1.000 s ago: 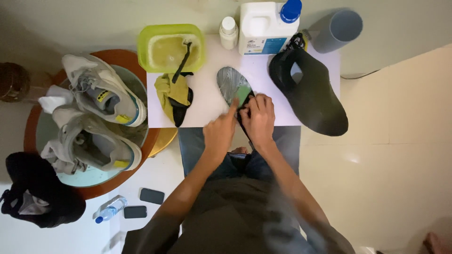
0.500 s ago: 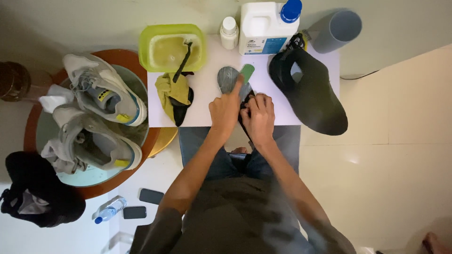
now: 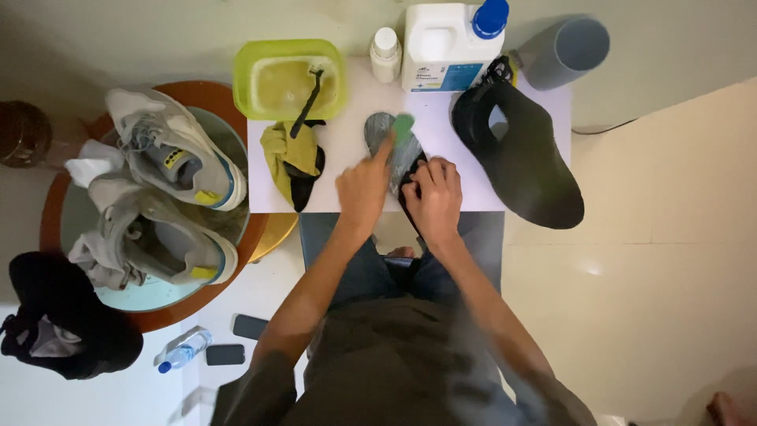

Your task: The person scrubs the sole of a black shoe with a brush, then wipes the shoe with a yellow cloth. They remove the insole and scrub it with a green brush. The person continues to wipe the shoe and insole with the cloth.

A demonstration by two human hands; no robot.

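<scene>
Now our left hand [image 3: 361, 188], closed on a small green scrubbing pad [image 3: 404, 126], has swept back down the grey foam insole [image 3: 392, 148] on the white table [image 3: 347, 150]; our right hand [image 3: 435, 197] keeps pinning its heel, so scrubbing continues.

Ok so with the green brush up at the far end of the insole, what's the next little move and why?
Probably draw the left hand and its green brush back along the grey insole toward the right hand, which pins the near end. The brush sits at the far tip, so only a return stroke has insole left to cover.
</scene>
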